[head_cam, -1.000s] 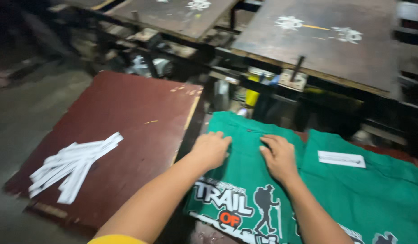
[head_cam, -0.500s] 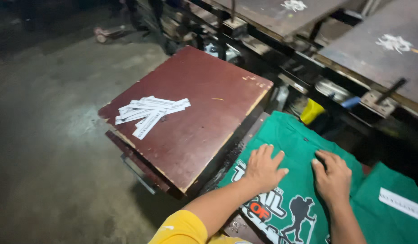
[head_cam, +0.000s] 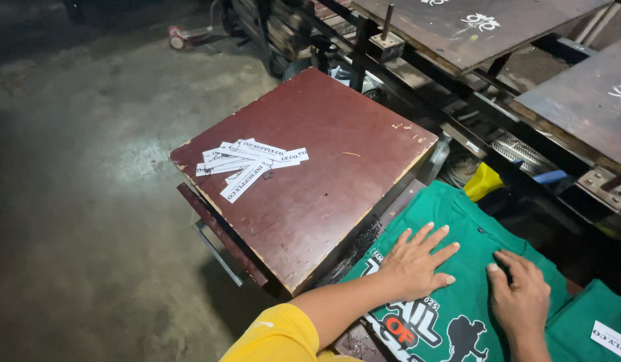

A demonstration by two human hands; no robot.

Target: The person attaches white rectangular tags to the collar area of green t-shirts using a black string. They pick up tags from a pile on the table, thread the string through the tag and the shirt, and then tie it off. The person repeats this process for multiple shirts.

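A big dark red board (head_cam: 310,174) has white paper strips (head_cam: 247,164) near its left corner. Just beside its right edge lies a green shirt (head_cam: 458,281). The left hand (head_cam: 418,265) and right hand (head_cam: 522,295) press flat on it, fingers spread

Our left hand (head_cam: 418,263) covers part of the green shirt (head_cam: 468,221)'s print, whose lower part the bottom edge cuts off. We see the second shirt (head_cam: 595,315) clipped at the bottom right corner.
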